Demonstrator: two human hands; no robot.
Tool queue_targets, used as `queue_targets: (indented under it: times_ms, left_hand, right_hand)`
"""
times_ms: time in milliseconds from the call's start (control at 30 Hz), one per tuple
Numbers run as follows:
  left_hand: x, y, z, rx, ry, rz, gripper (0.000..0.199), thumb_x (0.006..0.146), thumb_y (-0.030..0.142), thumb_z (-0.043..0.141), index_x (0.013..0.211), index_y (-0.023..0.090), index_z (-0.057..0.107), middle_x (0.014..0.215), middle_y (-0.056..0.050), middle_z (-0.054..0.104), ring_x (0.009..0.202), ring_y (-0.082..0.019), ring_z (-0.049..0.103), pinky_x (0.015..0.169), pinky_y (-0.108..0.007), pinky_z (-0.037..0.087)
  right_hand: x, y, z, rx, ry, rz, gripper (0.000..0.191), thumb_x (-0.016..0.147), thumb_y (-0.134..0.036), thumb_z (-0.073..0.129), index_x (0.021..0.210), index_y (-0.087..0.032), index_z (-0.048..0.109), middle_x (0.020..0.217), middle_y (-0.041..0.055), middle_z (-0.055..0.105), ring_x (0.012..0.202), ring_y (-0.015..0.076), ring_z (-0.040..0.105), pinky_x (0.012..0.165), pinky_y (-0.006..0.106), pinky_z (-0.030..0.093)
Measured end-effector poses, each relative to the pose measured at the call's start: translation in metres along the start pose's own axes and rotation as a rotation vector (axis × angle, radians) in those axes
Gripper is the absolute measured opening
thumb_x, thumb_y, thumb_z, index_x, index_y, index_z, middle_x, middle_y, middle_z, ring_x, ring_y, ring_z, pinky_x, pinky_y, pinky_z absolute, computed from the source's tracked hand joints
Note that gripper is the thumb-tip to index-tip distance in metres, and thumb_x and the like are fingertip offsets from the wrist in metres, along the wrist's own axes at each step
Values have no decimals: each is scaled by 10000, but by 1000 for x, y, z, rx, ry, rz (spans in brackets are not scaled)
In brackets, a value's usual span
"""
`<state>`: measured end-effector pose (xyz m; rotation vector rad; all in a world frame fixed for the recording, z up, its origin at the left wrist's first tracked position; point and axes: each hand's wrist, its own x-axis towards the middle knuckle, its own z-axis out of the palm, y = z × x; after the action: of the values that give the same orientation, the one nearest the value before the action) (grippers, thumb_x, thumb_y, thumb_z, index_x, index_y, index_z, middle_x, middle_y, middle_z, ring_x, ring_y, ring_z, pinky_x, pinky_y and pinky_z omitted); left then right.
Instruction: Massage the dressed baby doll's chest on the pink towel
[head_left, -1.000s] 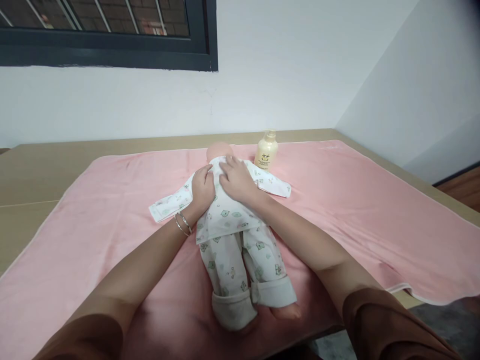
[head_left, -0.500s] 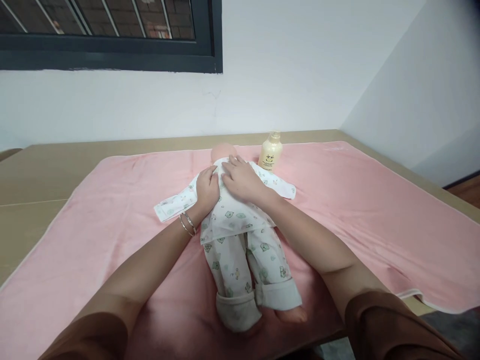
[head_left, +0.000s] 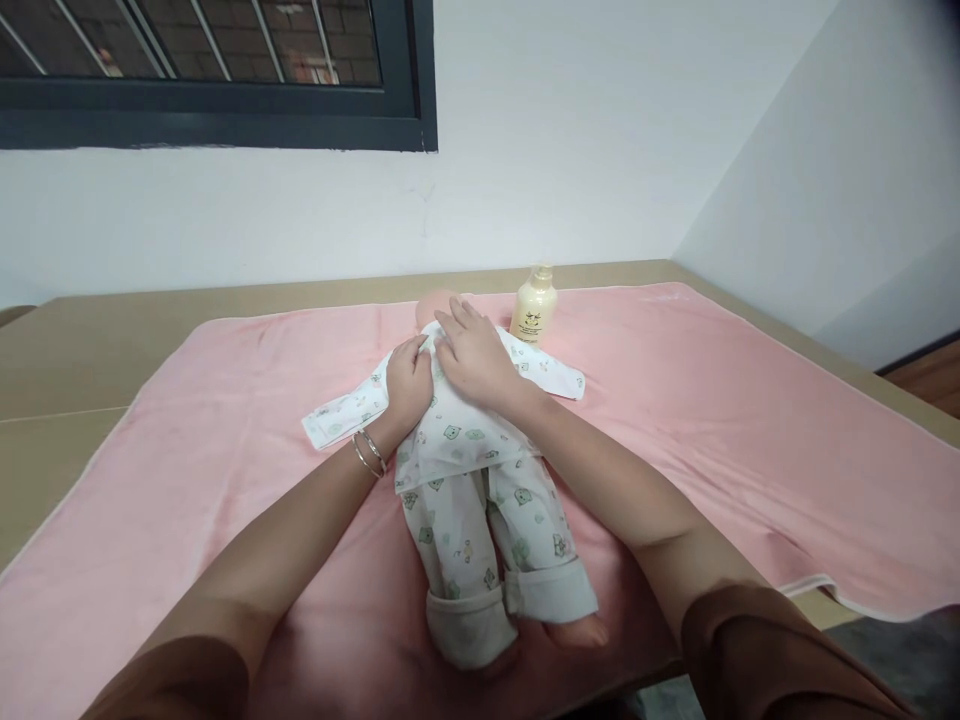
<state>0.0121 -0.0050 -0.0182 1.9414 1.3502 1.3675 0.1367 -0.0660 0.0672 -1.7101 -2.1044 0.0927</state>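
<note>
A baby doll (head_left: 472,435) in white printed pyjamas lies on a pink blanket, its head at the far end and its legs toward me. Both trouser cuffs are rolled up, and one foot shows at the right. My left hand (head_left: 409,380), with bracelets on the wrist, rests at the left side of the doll's upper body, fingers wrapped against the shirt. Across the upper chest lies my right hand (head_left: 476,355), its fingers spread and flat near the neck. The doll's sleeves stretch out to both sides.
A pale yellow pump bottle (head_left: 534,306) stands just beyond the right sleeve. The pink blanket (head_left: 712,430) covers much of a tan surface (head_left: 67,345). Behind are a white wall and a dark-framed barred window (head_left: 409,100).
My right hand has shifted slightly up toward the doll's neck. The whole view has moved a little, while my left hand stays at the doll's side.
</note>
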Motion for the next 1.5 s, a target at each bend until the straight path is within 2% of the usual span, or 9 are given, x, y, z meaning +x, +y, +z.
queue_targets:
  times_ms: [133,233,333,433,600,767,900,1233,1500]
  left_hand:
    - [3,1,-7,43,-37,-25,427,898,265,407,1220,169,671,1330,-104,676,1273,-252,594,1156,-451,432]
    - [9,6,-18,51,-88,-64,408,889,286,438,1202,192,681,1344,-93,672,1300,-264,584,1173,-463,423]
    - [22,26,-29,-134,5,-147,409,902,344,434,1198,179,665,1281,-108,702,1260,-265,621,1133,-457,470]
    - [42,61,-32,-392,-54,-150,529,968,427,288,1293,149,599,1226,-138,713,1221,-264,652,1073,-477,524]
    - [98,102,1,-516,-334,-207,624,979,444,187,1408,149,530,1305,-172,647,1261,-295,620,1036,-504,541]
    - [149,97,51,-509,-464,-214,625,911,536,318,1324,167,607,1294,-220,609,1375,-349,514,1027,-540,516]
    - [158,95,73,-536,-472,-235,611,909,519,292,1218,143,661,1278,-245,599,1416,-376,457,1056,-589,477]
    - [147,113,79,-1185,-502,-874,643,952,435,346,1476,71,420,1170,-242,668,1151,-322,679,953,-437,571]
    - [128,119,54,-1166,-324,-937,644,900,338,480,1491,89,421,1413,-231,571,1293,-280,600,957,-330,560]
  right_hand:
    - [-1,5,-12,-23,-142,58,460,1031,-278,345,1436,-124,498,1590,194,389,1477,389,336,1163,647,315]
    - [-3,27,-52,95,59,-4,471,1026,-255,299,1434,-159,515,1504,148,506,1420,331,440,1150,570,391]
    - [2,65,-92,133,302,-11,520,1051,-351,246,1502,-188,446,1562,111,434,1486,333,348,1185,625,315]
    - [16,102,-104,135,367,101,542,1038,-358,254,1505,-151,437,1556,131,439,1501,344,323,1199,636,286]
    - [46,124,-76,76,307,281,604,998,-353,386,1528,-64,366,1640,213,269,1537,423,189,1210,655,225]
    - [57,114,-46,55,277,192,637,1029,-407,317,1575,-81,274,1677,179,182,1561,393,94,1236,618,162]
    - [57,110,-32,19,260,171,602,1050,-387,252,1530,-44,370,1654,160,276,1559,353,104,1264,563,126]
    - [55,115,-13,-146,370,199,540,1019,-357,368,1512,-142,420,1617,127,351,1528,330,181,1186,525,277]
    - [54,113,-14,-178,313,229,601,1022,-463,358,1547,-172,379,1649,121,290,1538,335,148,1162,548,308]
